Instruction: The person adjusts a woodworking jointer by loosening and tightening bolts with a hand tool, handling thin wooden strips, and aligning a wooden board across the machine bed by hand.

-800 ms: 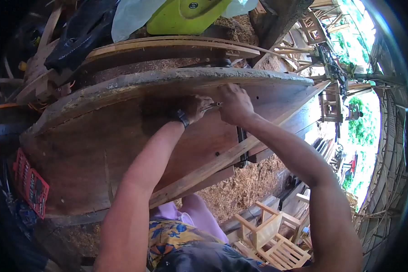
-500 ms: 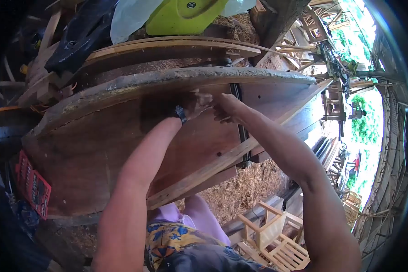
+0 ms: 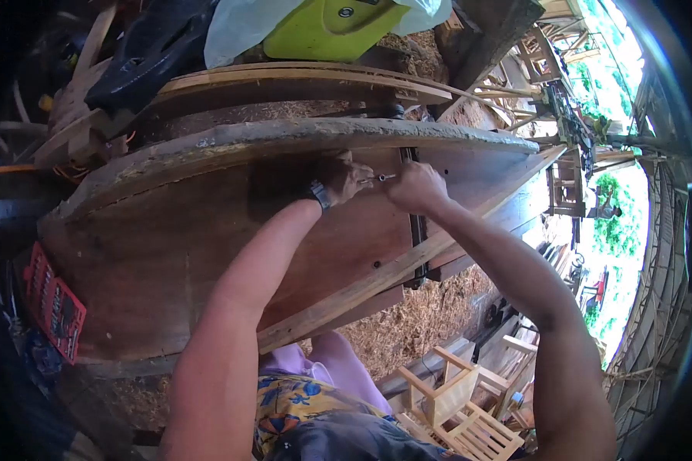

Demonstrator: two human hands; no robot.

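Note:
My left hand (image 3: 348, 178), with a watch on the wrist, is closed around a small metal part, its fingers pinched together. Close to its right, my right hand (image 3: 418, 188) is closed on a small metal tool with a ring-shaped end (image 3: 383, 177) that points toward my left hand. Both hands are over the reddish-brown wooden panel (image 3: 284, 253), just below its thick rough edge (image 3: 300, 127). A dark vertical bar (image 3: 418, 230) runs beside and below my right hand. What lies inside my left fingers is too small to name.
A red case of tools (image 3: 54, 305) lies at the panel's left end. A long wooden strip (image 3: 346, 296) borders the near side. Beyond the panel are a yellow-green object (image 3: 331, 27) and a black one (image 3: 154, 58). Wooden chair frames (image 3: 454, 392) stand low right.
My right hand's fingers, spread a moment ago, have closed, and the ring-ended tool now shows between the hands. The view has shifted slightly.

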